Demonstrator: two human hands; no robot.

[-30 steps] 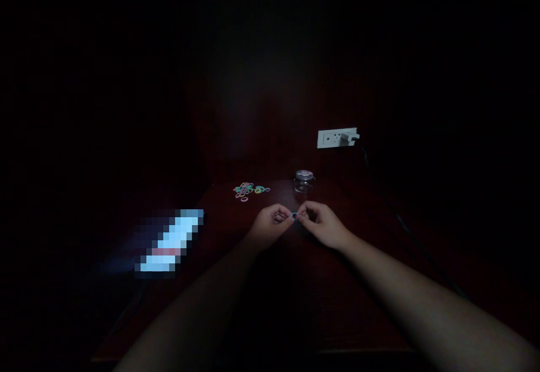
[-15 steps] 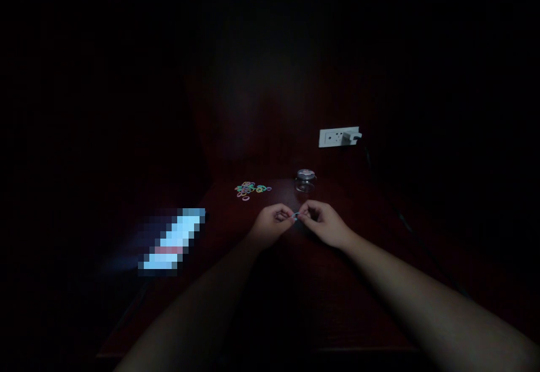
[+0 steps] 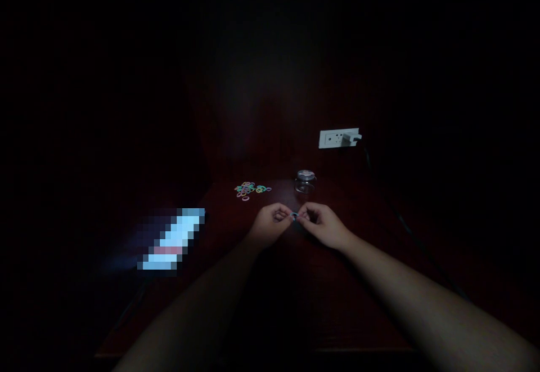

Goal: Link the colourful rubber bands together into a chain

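Between my two hands is a small light-blue band (image 3: 294,214), pinched from both sides. My left hand (image 3: 272,224) holds its left side with thumb and fingertips. On the other side my right hand (image 3: 319,223) pinches it the same way, the fingertips of both hands nearly touching. Beyond my left hand lies a loose pile of small coloured bands (image 3: 245,189), pink, yellow, green and purple. A clear jar (image 3: 305,183) with a lid on stands just behind my right hand.
The dark red table (image 3: 329,304) is dimly lit. At the left lies a bright, pixelated screen (image 3: 172,242). A white wall socket (image 3: 337,138) holds a plug (image 3: 351,137), and a cable (image 3: 405,224) runs down at the right.
The light-blue band looks slightly more open between my fingertips. Both hands have stayed in nearly the same place.
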